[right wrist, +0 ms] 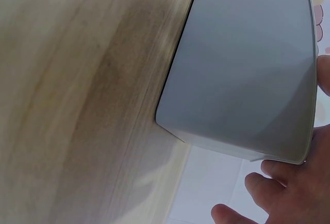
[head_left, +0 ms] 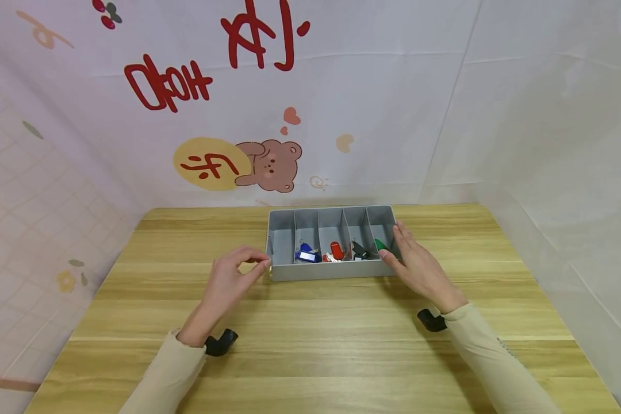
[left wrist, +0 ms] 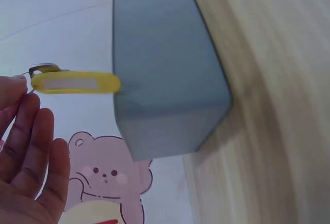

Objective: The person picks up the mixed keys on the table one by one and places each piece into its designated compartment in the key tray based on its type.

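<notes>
My left hand (head_left: 231, 280) pinches a yellow key tag (left wrist: 77, 82) by its metal ring, between thumb and fingertip. A small metal piece hangs on the same ring. The tag has a pale label window, and its far end overlaps the rim of a grey divided tray (head_left: 331, 271) near the front left corner. With fingers mostly straight, my right hand (head_left: 421, 268) rests on the tray's right end, thumb over the front rim and fingers along the outer side wall. Part of a green tag (head_left: 380, 245) shows beside that thumb in the rightmost compartment.
Blue tags (head_left: 309, 254), red tags (head_left: 337, 250) and black tags (head_left: 359, 251) lie in separate middle compartments, with bits of metal among them. The tray stands on a wood-grain table (head_left: 315, 345). White printed cloth (head_left: 393, 115) hangs behind and at both sides.
</notes>
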{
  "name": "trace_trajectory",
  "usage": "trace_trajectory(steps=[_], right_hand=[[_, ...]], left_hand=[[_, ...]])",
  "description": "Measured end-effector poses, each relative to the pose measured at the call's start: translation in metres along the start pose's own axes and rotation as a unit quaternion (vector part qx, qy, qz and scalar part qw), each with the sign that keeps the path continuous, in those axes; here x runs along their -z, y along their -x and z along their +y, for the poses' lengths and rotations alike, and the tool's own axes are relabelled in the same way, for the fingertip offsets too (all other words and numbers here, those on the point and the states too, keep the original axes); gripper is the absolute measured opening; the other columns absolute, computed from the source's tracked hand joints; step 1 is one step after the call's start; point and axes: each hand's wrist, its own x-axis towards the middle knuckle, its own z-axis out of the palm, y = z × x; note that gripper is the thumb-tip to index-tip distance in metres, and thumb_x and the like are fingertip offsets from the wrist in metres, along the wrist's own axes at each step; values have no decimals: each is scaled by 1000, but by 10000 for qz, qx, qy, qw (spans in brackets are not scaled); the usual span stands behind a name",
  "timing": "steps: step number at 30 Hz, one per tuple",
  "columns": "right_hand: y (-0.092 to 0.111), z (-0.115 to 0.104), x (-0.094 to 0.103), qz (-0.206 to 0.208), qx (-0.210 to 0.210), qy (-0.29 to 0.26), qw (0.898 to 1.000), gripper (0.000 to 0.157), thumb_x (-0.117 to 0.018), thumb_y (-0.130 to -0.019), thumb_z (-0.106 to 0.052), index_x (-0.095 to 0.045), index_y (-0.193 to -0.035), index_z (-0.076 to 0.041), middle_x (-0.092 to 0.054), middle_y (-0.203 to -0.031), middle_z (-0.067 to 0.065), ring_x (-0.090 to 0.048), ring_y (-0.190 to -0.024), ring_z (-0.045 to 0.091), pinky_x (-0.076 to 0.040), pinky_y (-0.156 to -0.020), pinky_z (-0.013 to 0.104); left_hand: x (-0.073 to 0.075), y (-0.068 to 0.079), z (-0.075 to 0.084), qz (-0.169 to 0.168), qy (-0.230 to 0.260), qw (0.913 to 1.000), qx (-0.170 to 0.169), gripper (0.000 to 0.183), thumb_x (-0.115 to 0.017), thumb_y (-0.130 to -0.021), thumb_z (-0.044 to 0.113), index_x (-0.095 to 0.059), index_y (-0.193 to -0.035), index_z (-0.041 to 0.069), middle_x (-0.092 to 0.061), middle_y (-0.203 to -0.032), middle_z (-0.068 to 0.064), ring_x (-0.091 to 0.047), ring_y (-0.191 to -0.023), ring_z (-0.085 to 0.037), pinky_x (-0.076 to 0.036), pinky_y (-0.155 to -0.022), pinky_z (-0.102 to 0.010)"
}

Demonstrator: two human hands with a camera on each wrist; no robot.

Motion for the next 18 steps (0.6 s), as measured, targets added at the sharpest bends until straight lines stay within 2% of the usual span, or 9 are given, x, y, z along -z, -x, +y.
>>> trace_trajectory(steps=[2,7,13,18], right_hand=[[0,0,0,-9,-2,-13,10000,87,-43,-108,-57,-14,-163,5,-3,-172,15,-16,-156,41,-24,-120,60],[0,0,-2,-14,7,-30,10000,87,-43,-108,-57,-14,-163,5,-3,-172,14,-17,-155,41,-24,-120,60],[0,1,-2,2,15,-40,10000,86,-43,-108,-56,-15,-162,5,-4,-172,14,-17,-155,41,-25,-120,60],[-1,2,-2,16,4,-56,10000,86,-43,-108,-56,-15,-162,5,-5,-172,15,-17,-155,41,-24,-120,60]], left_hand=[[-3,-6,3,32,93,9999,44,10,-82,-89,6,-80,-99,10,-76,-96,1,-71,-89,-17,-54,-83,-37],[-11,-20,7,88,374,9992,67,9,-81,-91,10,-80,-100,10,-75,-96,0,-70,-90,-18,-53,-82,-40],[-22,-37,4,213,467,9987,73,7,-79,-93,11,-80,-100,9,-75,-96,-1,-69,-92,-20,-54,-80,-35],[-31,-46,-5,118,289,9993,185,6,-78,-94,12,-80,-99,8,-74,-97,-2,-65,-84,-18,-47,-67,-29]])
